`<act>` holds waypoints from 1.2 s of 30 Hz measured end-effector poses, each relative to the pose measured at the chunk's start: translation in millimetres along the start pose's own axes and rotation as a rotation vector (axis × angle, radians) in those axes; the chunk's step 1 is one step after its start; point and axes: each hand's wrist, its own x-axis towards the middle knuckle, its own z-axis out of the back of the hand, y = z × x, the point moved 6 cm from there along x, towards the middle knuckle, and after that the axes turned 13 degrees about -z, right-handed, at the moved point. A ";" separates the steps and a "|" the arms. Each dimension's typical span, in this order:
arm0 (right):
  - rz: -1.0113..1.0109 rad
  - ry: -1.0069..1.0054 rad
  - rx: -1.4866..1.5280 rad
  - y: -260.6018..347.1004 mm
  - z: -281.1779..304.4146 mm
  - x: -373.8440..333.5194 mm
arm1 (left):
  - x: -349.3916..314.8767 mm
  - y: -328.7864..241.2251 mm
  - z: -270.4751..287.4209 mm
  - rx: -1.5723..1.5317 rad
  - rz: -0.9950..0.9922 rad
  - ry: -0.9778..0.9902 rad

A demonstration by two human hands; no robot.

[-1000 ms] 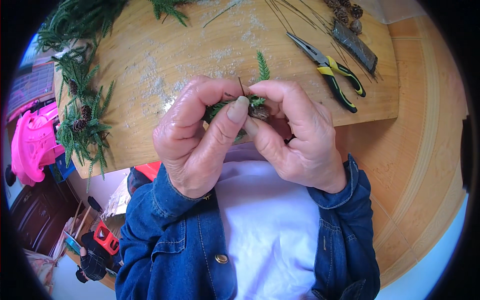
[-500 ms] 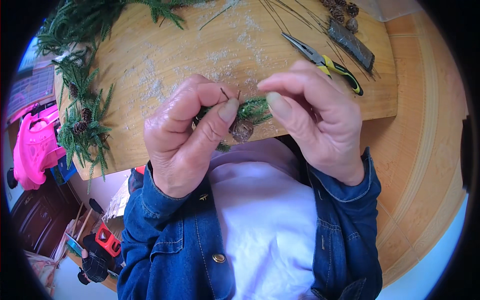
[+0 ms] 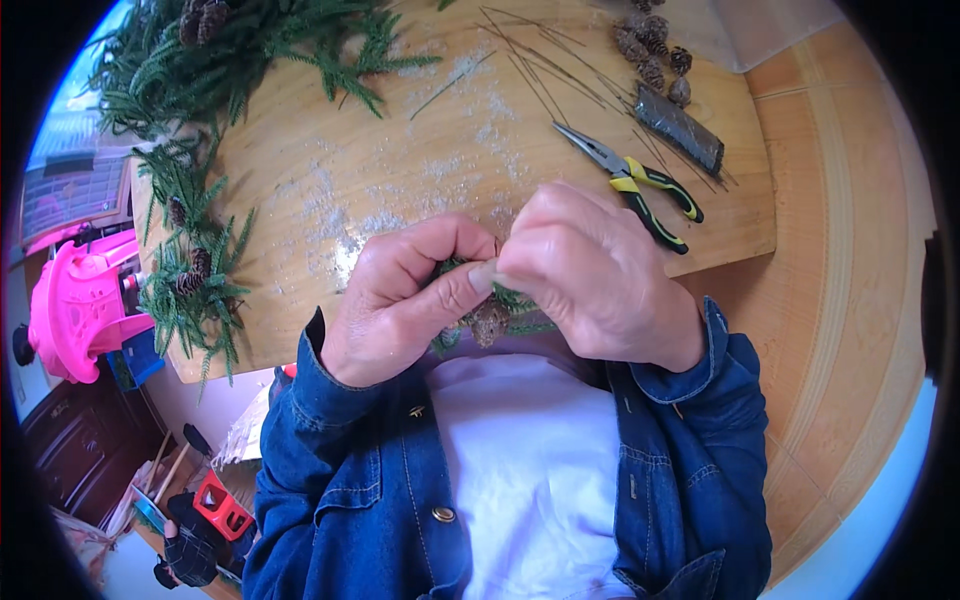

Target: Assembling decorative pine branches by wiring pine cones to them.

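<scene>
Right hand moved in against left hand, whose fingers pinch the pine-cone sprig, presumably steadying it at desk's near edge; right grip hidden.

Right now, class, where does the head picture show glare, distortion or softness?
In the head view, a white glare patch shines on the table beside the left hand; in the same head view, the lines of the floor bow along the right rim and the corners go black; also in the head view, the right hand seems a little softer than the pliers.
</scene>
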 end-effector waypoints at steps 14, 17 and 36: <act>0.092 0.236 -0.329 9.0 4.5 8.4 | 1.5 4.5 -0.9 0.129 0.013 0.153; 0.095 0.233 -0.266 5.5 5.1 10.1 | 2.6 0.8 -1.6 0.247 -0.101 0.141; 0.085 0.412 -0.044 6.2 3.3 7.0 | 3.6 -15.6 -5.8 0.292 -0.248 0.325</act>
